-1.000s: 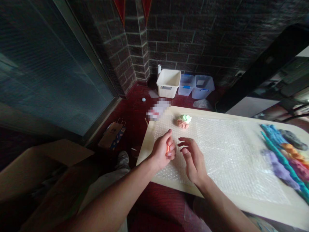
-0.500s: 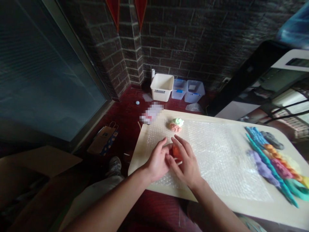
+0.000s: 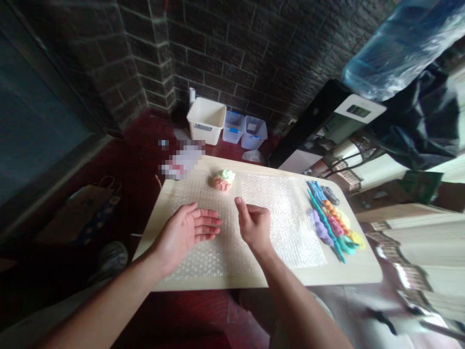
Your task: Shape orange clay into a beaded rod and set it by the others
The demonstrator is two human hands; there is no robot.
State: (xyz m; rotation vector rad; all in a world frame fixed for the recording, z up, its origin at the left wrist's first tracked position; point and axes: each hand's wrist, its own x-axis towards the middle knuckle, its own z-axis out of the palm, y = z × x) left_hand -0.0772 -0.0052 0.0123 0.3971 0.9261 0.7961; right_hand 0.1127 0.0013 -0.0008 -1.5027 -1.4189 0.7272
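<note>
My left hand [image 3: 185,230] is held above the bubble wrap [image 3: 210,259] with its fingers stretched out and the palm bare. To its right, my right hand [image 3: 256,225] is curled into a fist with the thumb up. The orange lump of clay that was between my hands is hidden now; the closed right fingers cover whatever lies in them. Just beyond both hands, a pink and pale green lump of clay [image 3: 223,180] rests near the far edge of the bubble wrap.
On the table's right side lie clay strips and lumps: teal [image 3: 327,225], purple [image 3: 321,228], blue [image 3: 317,191], grey [image 3: 330,195] and others. Past the pale table [image 3: 290,281] stand a cream bin [image 3: 206,123] and two clear boxes [image 3: 253,133]. A paper bag [image 3: 85,206] is on the floor.
My hands met around the orange lump, then parted. The left, curled round it at first, is opened out; the right has closed into a fist. The view has swung right.
</note>
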